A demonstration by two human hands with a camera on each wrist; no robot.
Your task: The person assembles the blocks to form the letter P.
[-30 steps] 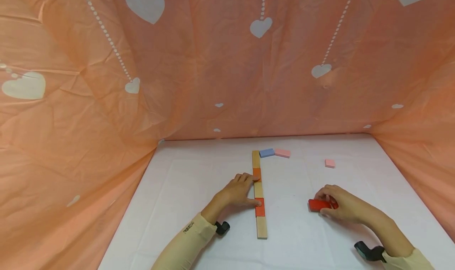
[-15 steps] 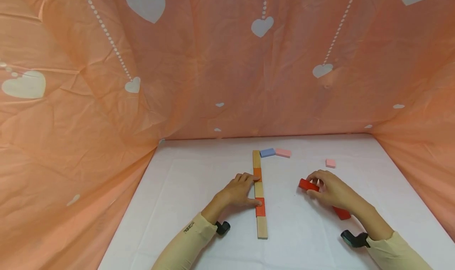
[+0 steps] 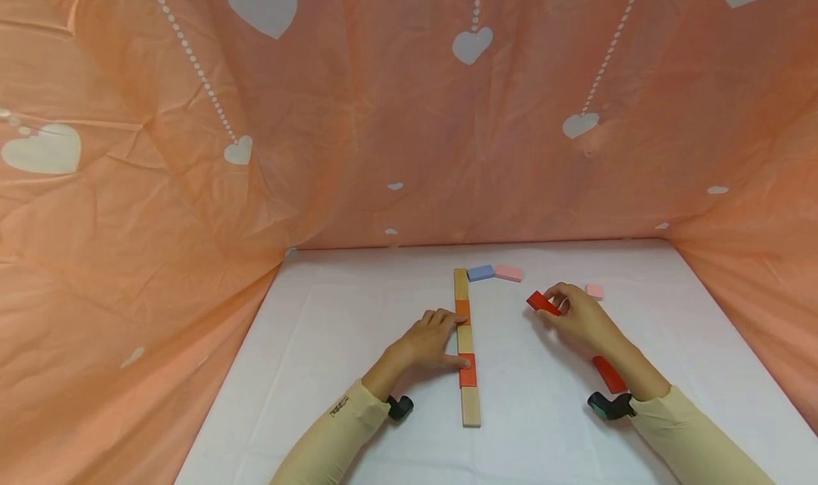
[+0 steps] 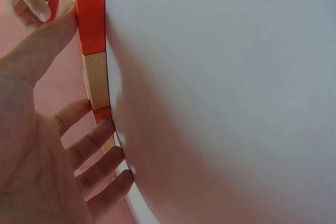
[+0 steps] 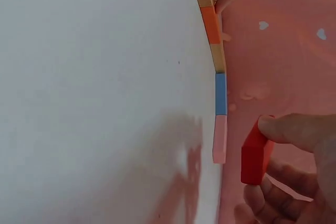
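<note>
My right hand [image 3: 583,323] pinches a red block [image 3: 540,302] between thumb and fingers, tilted and raised above the white table. In the right wrist view that red block [image 5: 254,151] shows clear of the row. My left hand [image 3: 423,341] lies beside a straight line of end-to-end wooden blocks, its thumb touching a red-orange block [image 3: 469,378] and its forefinger an orange block [image 3: 463,306]. Tan blocks [image 3: 471,408] alternate with them. From the far end, a blue block [image 3: 481,273] and a pink block [image 3: 509,273] branch rightward.
A second red block [image 3: 608,375] lies by my right forearm. Behind my right hand sits a small pink block [image 3: 594,292]. The white-covered table [image 3: 332,314] is walled by an orange curtain [image 3: 409,130] with heart prints.
My right hand has lifted one red block and carried it forward and slightly left, away from the other red block, which stays on the table. My left hand has stayed in place.
</note>
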